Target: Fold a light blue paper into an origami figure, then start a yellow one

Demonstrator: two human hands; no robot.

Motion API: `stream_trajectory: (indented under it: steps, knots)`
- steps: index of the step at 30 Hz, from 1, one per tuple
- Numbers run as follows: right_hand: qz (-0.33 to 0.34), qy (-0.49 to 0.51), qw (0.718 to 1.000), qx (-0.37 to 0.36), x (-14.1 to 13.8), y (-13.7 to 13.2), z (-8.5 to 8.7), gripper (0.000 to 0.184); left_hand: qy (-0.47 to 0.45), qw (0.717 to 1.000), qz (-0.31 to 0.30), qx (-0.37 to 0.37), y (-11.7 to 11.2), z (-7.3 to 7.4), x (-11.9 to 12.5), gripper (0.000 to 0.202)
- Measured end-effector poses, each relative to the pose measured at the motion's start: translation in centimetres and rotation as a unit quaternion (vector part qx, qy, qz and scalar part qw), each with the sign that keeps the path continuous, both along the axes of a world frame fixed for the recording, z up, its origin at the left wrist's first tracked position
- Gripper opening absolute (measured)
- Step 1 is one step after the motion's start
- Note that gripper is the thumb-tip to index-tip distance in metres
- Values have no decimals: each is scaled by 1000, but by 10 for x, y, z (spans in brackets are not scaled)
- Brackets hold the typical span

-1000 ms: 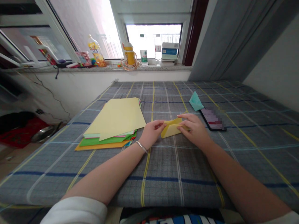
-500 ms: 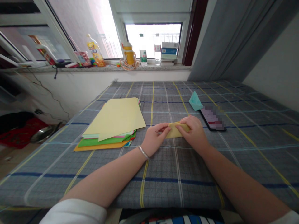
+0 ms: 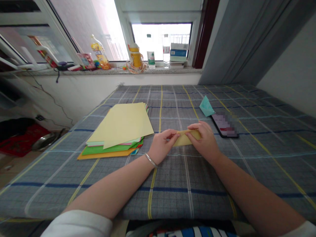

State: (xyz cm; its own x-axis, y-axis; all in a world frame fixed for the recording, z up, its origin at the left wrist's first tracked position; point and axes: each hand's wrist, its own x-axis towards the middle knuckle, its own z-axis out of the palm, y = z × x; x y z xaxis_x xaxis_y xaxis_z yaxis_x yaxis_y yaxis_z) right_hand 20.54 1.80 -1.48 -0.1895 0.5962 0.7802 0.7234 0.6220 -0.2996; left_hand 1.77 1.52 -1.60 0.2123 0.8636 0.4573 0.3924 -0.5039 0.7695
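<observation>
Several coloured sheets, the paper stack, lie left of centre on the plaid cloth. A pale yellow sheet is on top, with green and orange edges fanned out beneath. The stack sits just beside our left arm, probably so that a sheet can be reached without leaning.

Moving right, our left hand, with a bracelet at the wrist, is closed in a pinch. Thumb and fingertips nip the left end of the folded yellow paper. That paper lies low at centre frame, on or just above the cloth; we cannot tell which. It is narrow and several layers thick.

Our right hand curls over its right end, fingers bent and clamped on the top edge. With a hand gripping each end, the layers look squared up and unable to spring open.

Further right and higher in the frame, a teal folded piece rests on the cloth, apart from the hands. A phone lies face up, just beside our right hand and touching the teal piece's lower corner. From there its screen can be read at a glance.
</observation>
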Motion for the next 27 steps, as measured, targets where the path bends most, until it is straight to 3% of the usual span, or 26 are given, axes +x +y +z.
stream_trajectory:
  steps: [4,11,17,21,27]
  knots:
    - [29,-6,1000,-10,1,-2,6,5,-43,998,-34,-25,3,-4,-1,15]
    - [-19,97,995,-33,16,2,9,8,-7,997,-73,20,15,-8,-7,13]
    - [-26,162,985,-57,22,5,8,9,60,995,-48,68,19,-9,-10,14]
    - [-30,143,989,-31,25,6,8,8,90,996,-1,14,23,-11,-12,15]
    - [-18,93,995,-9,23,6,9,7,37,998,-25,35,24,-6,-12,13]
